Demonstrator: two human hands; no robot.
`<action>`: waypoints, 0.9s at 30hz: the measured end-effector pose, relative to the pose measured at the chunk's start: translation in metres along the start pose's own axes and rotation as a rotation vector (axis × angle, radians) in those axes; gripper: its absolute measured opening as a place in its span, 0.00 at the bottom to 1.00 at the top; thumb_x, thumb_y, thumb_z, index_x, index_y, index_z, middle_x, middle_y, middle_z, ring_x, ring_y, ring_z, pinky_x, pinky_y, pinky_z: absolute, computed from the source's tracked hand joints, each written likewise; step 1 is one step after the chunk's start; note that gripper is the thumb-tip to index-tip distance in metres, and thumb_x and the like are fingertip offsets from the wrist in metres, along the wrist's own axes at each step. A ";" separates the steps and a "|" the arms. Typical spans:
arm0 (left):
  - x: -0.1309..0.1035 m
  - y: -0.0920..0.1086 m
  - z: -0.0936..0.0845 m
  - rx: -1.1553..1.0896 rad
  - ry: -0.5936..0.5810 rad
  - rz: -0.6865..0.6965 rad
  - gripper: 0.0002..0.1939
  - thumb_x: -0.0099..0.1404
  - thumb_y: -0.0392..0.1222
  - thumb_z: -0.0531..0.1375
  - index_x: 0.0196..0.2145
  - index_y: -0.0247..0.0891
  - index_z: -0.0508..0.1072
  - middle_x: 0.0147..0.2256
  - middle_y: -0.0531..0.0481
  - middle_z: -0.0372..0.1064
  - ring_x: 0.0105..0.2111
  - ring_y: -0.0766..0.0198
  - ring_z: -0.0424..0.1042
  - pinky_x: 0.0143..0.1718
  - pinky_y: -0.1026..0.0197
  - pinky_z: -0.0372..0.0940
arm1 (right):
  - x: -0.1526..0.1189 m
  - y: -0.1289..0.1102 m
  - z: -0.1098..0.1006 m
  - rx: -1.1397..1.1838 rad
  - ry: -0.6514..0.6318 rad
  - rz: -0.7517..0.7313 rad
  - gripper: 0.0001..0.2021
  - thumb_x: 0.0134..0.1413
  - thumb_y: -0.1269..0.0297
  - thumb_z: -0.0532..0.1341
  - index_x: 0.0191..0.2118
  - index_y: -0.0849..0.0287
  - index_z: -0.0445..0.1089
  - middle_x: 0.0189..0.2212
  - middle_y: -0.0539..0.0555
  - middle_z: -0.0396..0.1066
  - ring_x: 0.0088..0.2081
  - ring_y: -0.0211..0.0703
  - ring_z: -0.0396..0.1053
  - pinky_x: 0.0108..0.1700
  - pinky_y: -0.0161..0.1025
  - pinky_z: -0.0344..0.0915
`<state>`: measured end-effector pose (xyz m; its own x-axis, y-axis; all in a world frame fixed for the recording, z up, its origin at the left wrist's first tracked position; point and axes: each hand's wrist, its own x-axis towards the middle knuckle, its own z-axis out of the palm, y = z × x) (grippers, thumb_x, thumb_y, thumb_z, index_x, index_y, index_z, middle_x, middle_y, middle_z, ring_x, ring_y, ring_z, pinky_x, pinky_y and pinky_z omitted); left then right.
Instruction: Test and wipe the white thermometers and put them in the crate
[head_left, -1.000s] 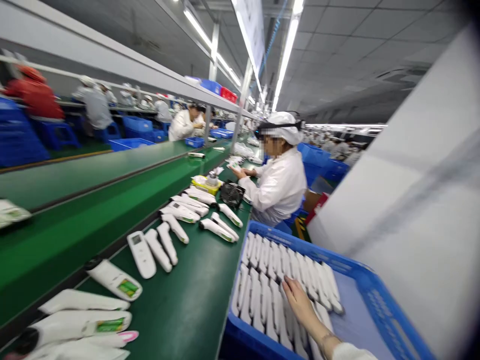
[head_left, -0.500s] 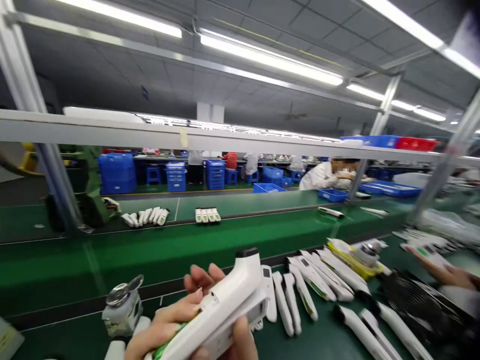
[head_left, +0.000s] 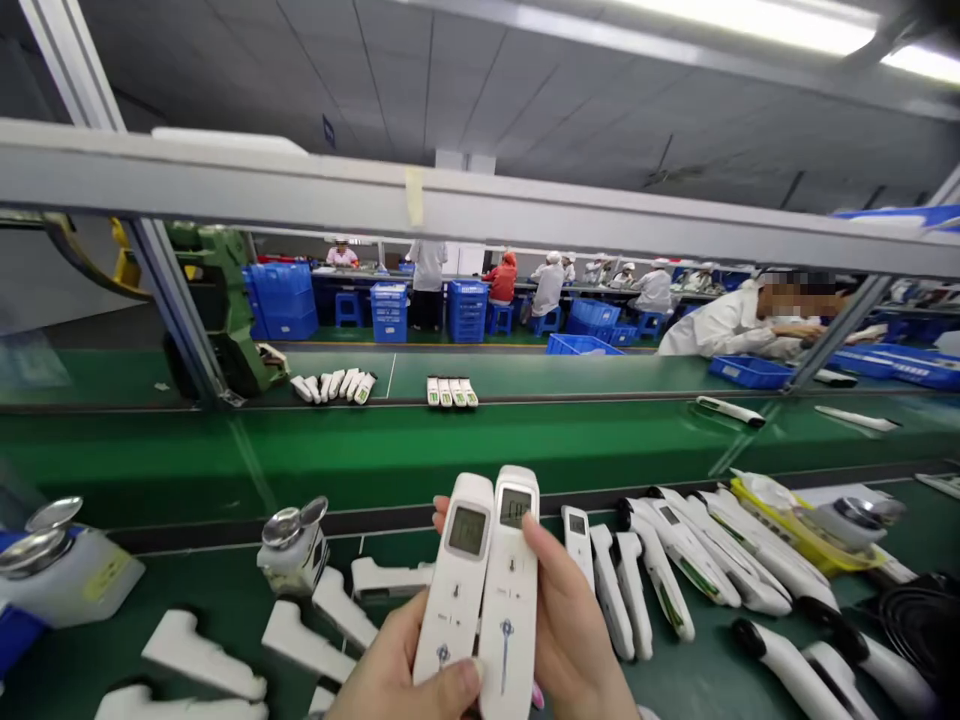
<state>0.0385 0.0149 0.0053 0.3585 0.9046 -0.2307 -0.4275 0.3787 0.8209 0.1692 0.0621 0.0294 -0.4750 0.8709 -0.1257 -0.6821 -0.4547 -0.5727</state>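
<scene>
Two white handheld infrared thermometers stand side by side in front of me, screens facing me. My left hand (head_left: 405, 660) is closed on the left thermometer (head_left: 452, 577), its thumb over the lower end. Around the right thermometer (head_left: 511, 610) my right hand (head_left: 574, 635) is wrapped, thumb at the lower edge of its screen. Dark characters show on the right screen; the left screen's reading is too faint to make out. More white thermometers (head_left: 307, 640) lie on the bench to the left. A row of further thermometers (head_left: 664, 580) lies at the right.
A pump-top bottle (head_left: 294, 550) stands left of my hands, with a larger white container (head_left: 75, 580) beyond it. At right is a yellow tray (head_left: 810, 535) holding a metal-topped bottle. A green conveyor (head_left: 360, 450) crosses ahead under a metal shelf bar (head_left: 525, 205). A co-worker (head_left: 720, 320) leans over the far side.
The thermometers in my hands have turned from a tilted side view to upright with both screens towards me. My view has shifted left and down; the other person's hand at right has left it.
</scene>
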 end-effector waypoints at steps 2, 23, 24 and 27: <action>-0.001 0.002 -0.003 0.024 -0.087 -0.005 0.26 0.49 0.47 0.68 0.45 0.36 0.69 0.29 0.49 0.70 0.24 0.71 0.66 0.25 0.69 0.59 | 0.001 0.001 0.001 -0.006 -0.024 0.010 0.29 0.53 0.47 0.57 0.48 0.72 0.70 0.47 0.66 0.72 0.46 0.53 0.70 0.44 0.43 0.66; -0.013 0.007 0.005 0.022 0.044 0.173 0.20 0.58 0.43 0.62 0.48 0.39 0.67 0.37 0.47 0.72 0.35 0.65 0.69 0.36 0.65 0.64 | 0.000 0.012 0.005 -0.105 -0.070 -0.026 0.27 0.56 0.45 0.52 0.46 0.65 0.73 0.47 0.60 0.73 0.50 0.55 0.68 0.49 0.46 0.65; -0.012 0.007 0.004 0.026 0.042 0.180 0.19 0.58 0.42 0.62 0.48 0.39 0.68 0.38 0.47 0.72 0.37 0.63 0.70 0.38 0.64 0.64 | 0.001 0.014 0.004 -0.110 -0.064 -0.036 0.26 0.56 0.46 0.52 0.45 0.64 0.73 0.48 0.60 0.72 0.51 0.55 0.67 0.51 0.47 0.64; -0.008 0.005 -0.001 0.040 0.044 0.138 0.16 0.58 0.42 0.62 0.44 0.37 0.71 0.38 0.46 0.73 0.38 0.61 0.70 0.38 0.64 0.64 | 0.000 0.016 0.005 -0.136 -0.056 -0.048 0.24 0.55 0.47 0.54 0.44 0.62 0.74 0.48 0.60 0.73 0.51 0.58 0.67 0.50 0.50 0.64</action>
<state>0.0330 0.0101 0.0113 0.2615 0.9555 -0.1361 -0.4361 0.2428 0.8665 0.1555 0.0535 0.0238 -0.4768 0.8774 -0.0526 -0.6250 -0.3805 -0.6816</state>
